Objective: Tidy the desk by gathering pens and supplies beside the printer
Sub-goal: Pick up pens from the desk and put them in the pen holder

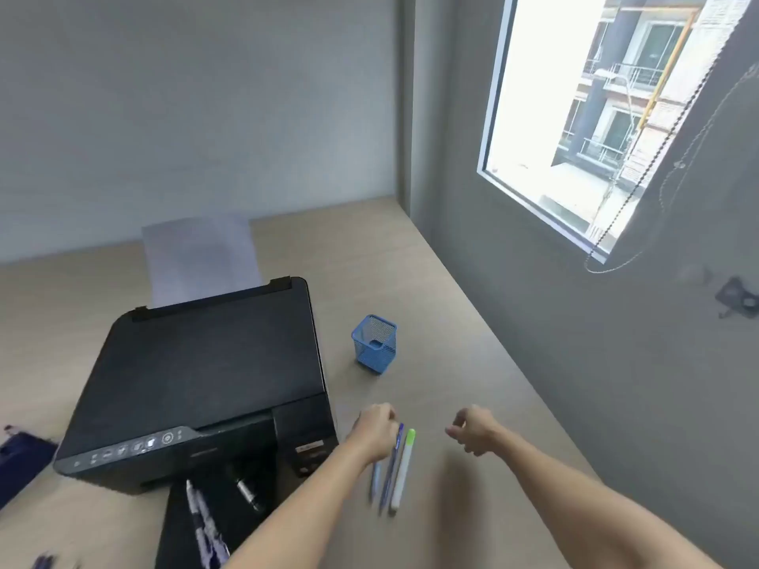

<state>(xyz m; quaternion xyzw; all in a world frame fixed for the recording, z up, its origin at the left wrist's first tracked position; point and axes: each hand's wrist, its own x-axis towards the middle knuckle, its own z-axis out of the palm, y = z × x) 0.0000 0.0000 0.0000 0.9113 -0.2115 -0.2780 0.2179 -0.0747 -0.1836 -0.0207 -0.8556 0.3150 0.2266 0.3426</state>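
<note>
Dark blue item (22, 455): at the far-left edge of the desk (410, 289), partly cut off; type cannot be told.
Printer (205, 379): black, lid closed, standing left of centre on the desk; white paper (201, 260) rises from its rear feed.
Black tray (213, 523): extends from the printer's front toward the viewer; two blue-and-white pens (203, 523) and a small silver-capped object (248, 492) lie on it.
Left hand (376, 431): just right of the printer's front corner, fingers curled shut around the upper ends of a pale blue pen (375, 480) and a dark blue pen (390, 470).
Green-capped marker (403, 470): white barrel, lying parallel to and touching the dark blue pen; whether the left hand grips it cannot be told.
Mesh pen holder (374, 343): blue, upright, beyond the hands, near the printer's right side.
Right hand (472, 434): above the desk, right of the marker and apart from it, fingers loosely curled, holding nothing.
Window (583, 112): in the right wall, with a bead chain (640, 178) hanging across it.
</note>
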